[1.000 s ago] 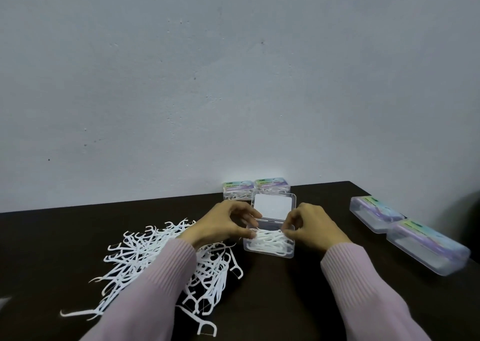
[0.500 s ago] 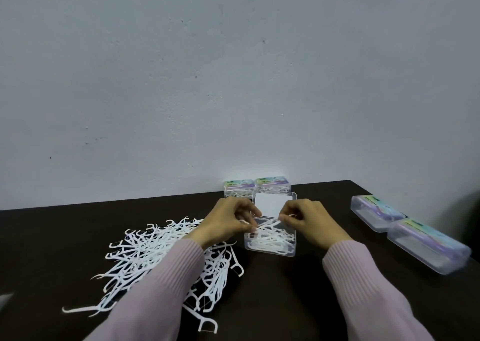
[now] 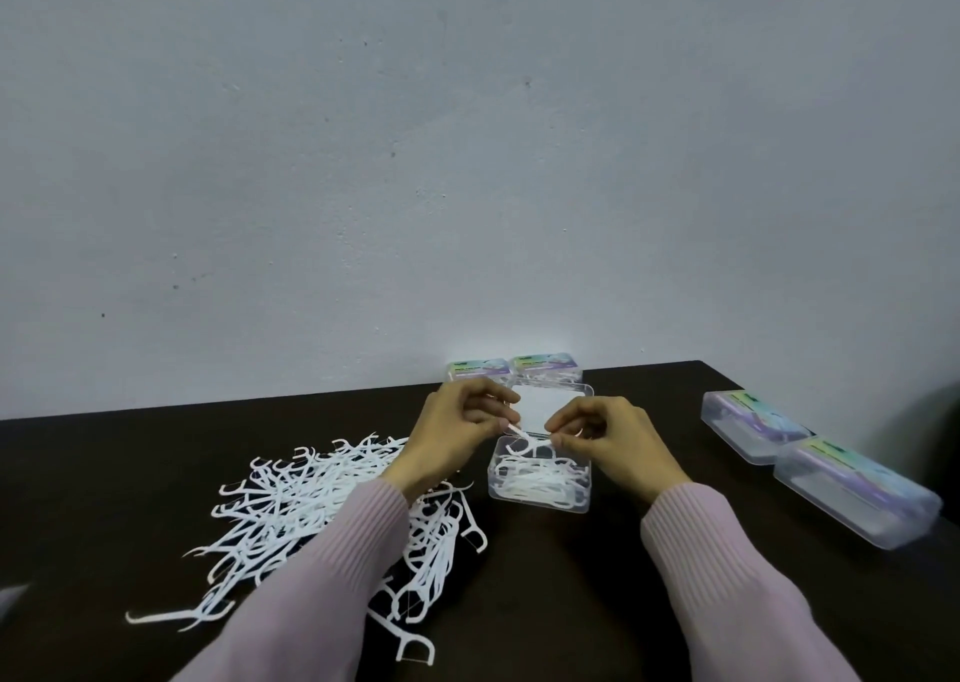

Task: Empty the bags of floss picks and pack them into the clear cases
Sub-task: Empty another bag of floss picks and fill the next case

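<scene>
Fingers (image 3: pixel 506 424) of the left hand (image 3: pixel 457 434) were curled, thumb and forefinger pinching 1 end of a white floss pick (image 3: pixel 527 437); the right hand (image 3: pixel 608 440) pinched its other end, fingers likewise curled. Both held it just above the open clear case (image 3: pixel 540 479), which sat partly filled with picks near the table's (image 3: pixel 571 603) far edge, lid raised behind. Loose picks (image 3: pixel 311 510) lay heaped toward the left, under the left sleeve (image 3: pixel 322 577). 2 closed cases (image 3: pixel 514 369) stood against the wall (image 3: pixel 467 162), 2 more (image 3: pixel 810 463) near the right edge.
</scene>
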{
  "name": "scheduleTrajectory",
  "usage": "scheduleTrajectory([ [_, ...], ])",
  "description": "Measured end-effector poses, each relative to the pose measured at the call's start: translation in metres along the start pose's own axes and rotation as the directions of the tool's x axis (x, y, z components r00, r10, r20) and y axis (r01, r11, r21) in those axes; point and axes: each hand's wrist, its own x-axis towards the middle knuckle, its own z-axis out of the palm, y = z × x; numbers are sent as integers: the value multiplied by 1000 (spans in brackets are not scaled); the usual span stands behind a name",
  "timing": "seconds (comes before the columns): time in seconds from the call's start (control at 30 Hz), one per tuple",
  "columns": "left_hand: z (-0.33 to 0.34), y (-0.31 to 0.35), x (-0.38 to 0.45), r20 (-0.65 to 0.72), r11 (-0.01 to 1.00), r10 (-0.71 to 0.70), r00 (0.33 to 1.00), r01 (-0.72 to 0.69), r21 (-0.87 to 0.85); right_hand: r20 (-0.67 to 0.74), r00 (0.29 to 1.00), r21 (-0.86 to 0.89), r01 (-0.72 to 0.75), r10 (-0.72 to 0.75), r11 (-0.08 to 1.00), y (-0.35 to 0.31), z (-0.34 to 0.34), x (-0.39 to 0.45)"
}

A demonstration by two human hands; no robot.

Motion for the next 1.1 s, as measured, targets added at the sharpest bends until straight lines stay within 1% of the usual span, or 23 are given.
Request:
scheduleTrajectory([
  [0.1,-2,0,3,-38,990,-53,998,48,-132,4,1000,-13,6,-6,1000,0,1,-1],
  [0.2,3,-3,1,-33,985,-77,996,71,-155,12,1000,-127,0,1,992,2,3,0],
  [0.3,11,-6,-3,27,999,-41,999,42,-19,-6,1000,-161,0,-1,987,3,4,-2],
  [0.4,10,-7,-3,39,994,18,999,-22,110,19,1000,-191,8,-5,982,4,6,-2],
  [0.53,8,-10,-5,111,982,37,993,-57,181,73,997,-387,35,-7,921,3,10,-2],
  [0.63,7,-11,-8,130,959,44,991,-78,271,73,997,-445,35,-3,895,2,8,-3],
  [0.8,1,-4,-13,127,962,69,990,-100,254,90,996,-534,58,-12,844,-1,9,-4],
  [0.9,-16,7,-19,137,963,66,988,-99,252,115,991,-497,112,-62,860,-8,15,-3],
  [0.97,-32,12,-24,159,961,63,985,-103,256,129,981,-448,186,-143,875,-15,23,-3],
  [1.03,-47,13,-37,161,959,43,986,-85,269,191,956,-392,282,-222,876,-25,33,-6],
  [1.1,-59,8,-52,145,953,23,989,-66,295,280,914,-354,383,-295,853,-37,41,-11],
])
